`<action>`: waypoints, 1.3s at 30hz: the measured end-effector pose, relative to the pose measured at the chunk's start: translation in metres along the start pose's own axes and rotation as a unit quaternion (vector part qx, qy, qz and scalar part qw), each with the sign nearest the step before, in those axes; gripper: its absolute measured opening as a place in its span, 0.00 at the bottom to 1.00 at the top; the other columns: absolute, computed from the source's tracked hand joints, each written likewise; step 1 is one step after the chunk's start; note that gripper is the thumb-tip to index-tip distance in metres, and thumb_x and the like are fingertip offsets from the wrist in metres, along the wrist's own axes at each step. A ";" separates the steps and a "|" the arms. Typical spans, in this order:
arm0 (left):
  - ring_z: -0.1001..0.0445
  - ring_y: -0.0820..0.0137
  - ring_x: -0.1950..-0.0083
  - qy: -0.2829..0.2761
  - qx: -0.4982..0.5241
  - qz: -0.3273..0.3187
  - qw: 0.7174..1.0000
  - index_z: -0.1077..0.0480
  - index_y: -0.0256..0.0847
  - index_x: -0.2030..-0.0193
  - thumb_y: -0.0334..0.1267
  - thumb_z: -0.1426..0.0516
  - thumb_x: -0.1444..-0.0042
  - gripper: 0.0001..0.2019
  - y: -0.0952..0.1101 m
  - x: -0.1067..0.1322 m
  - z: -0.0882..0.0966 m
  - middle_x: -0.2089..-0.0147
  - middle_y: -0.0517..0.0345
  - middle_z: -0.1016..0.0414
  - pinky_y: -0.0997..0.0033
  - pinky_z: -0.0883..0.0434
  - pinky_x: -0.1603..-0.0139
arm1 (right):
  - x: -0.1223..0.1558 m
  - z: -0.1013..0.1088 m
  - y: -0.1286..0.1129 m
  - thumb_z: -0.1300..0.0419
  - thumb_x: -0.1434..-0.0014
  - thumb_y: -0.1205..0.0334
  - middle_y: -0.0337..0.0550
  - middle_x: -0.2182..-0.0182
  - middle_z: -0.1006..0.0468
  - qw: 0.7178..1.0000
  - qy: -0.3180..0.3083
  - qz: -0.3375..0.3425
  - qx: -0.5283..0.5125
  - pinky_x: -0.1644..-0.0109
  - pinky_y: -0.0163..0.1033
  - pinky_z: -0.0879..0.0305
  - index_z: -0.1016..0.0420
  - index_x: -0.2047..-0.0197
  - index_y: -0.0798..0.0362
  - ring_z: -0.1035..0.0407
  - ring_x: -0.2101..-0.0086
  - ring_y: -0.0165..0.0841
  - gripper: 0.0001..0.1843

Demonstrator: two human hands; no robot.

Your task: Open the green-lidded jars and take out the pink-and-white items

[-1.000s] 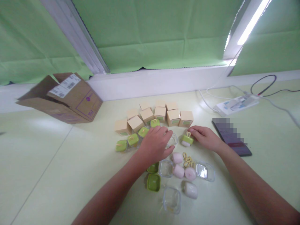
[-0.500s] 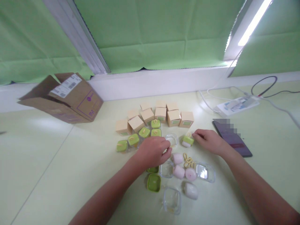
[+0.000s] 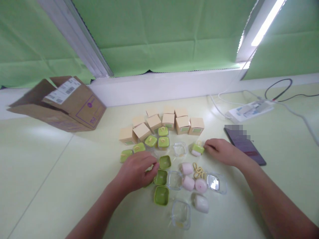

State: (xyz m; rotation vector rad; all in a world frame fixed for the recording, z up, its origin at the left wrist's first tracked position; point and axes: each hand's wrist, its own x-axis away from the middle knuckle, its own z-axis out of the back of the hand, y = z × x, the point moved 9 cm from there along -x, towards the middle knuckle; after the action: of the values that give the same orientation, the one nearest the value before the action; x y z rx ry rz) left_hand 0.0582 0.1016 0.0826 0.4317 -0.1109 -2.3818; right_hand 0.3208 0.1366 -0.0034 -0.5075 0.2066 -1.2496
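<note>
My left hand (image 3: 138,169) hovers over the left side of the green square cups, fingers curled, thumb and index tip slightly apart, nothing visible between them. Partly under it is another green piece. Green cups (image 3: 161,196) stand open side up in a column beside it. My right hand (image 3: 219,151) rests on the table with its fingers closed. Its fingertips are at the edge of a small green-and-white block with a yellow loop (image 3: 198,149); whether they grip anything is hidden. A clear plastic case (image 3: 179,149) lies between the hands.
Pale pink blocks (image 3: 188,183), yellow loops (image 3: 199,171) and clear cases (image 3: 181,214) lie nearer me. Green-lidded cases (image 3: 163,142) sit before small cardboard boxes (image 3: 183,125). A large open carton (image 3: 74,106) stands left; a dark tablet (image 3: 245,146) and power strip (image 3: 250,111) lie right.
My left hand has moved left and slightly down, away from the clear case, uncovering the green cups. The right hand stays beside the green-and-white block. The view has shifted slightly.
</note>
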 end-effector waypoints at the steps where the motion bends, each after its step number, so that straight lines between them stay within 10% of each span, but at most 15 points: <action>1: 0.35 0.71 0.72 0.003 -0.001 0.010 1.000 0.31 0.39 0.71 0.34 0.49 0.36 0.13 -0.006 0.006 0.002 0.75 0.59 0.31 0.71 0.39 0.70 | 0.000 0.000 0.000 0.50 0.39 0.62 0.45 0.71 0.22 1.000 0.000 0.001 0.000 0.63 0.39 0.38 0.27 0.72 0.50 0.30 0.69 0.37 0.14; 10: 0.35 0.71 0.74 -0.048 -0.078 0.084 0.992 0.33 0.40 0.74 0.33 0.52 0.37 0.14 -0.043 0.037 0.002 0.76 0.59 0.31 0.72 0.39 0.70 | 0.003 -0.001 -0.002 0.51 0.39 0.63 0.44 0.71 0.23 1.000 -0.009 0.008 -0.005 0.62 0.40 0.38 0.28 0.72 0.51 0.30 0.69 0.37 0.13; 27: 0.29 0.68 0.74 -0.186 -0.070 0.146 0.969 0.32 0.41 0.74 0.34 0.51 0.38 0.14 -0.045 0.046 -0.023 0.75 0.58 0.28 0.72 0.41 0.72 | 0.013 0.005 -0.010 0.44 0.47 0.64 0.40 0.71 0.25 0.998 -0.033 0.017 -0.047 0.66 0.38 0.38 0.30 0.66 0.50 0.32 0.71 0.35 0.04; 39: 0.30 0.69 0.75 -0.151 -0.105 0.137 0.973 0.32 0.41 0.74 0.34 0.52 0.40 0.13 -0.041 0.044 -0.013 0.76 0.59 0.28 0.72 0.41 0.73 | 0.012 0.009 -0.035 0.33 0.49 0.51 0.48 0.54 0.26 0.999 0.040 -0.001 -0.010 0.56 0.43 0.35 0.35 0.50 0.49 0.28 0.57 0.43 0.26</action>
State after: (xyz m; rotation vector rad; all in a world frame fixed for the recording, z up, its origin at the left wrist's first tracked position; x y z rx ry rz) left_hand 0.0059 0.1042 0.0501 -0.0484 -0.0508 -2.1408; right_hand 0.2988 0.1201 0.0222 -0.4750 0.2871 -1.2729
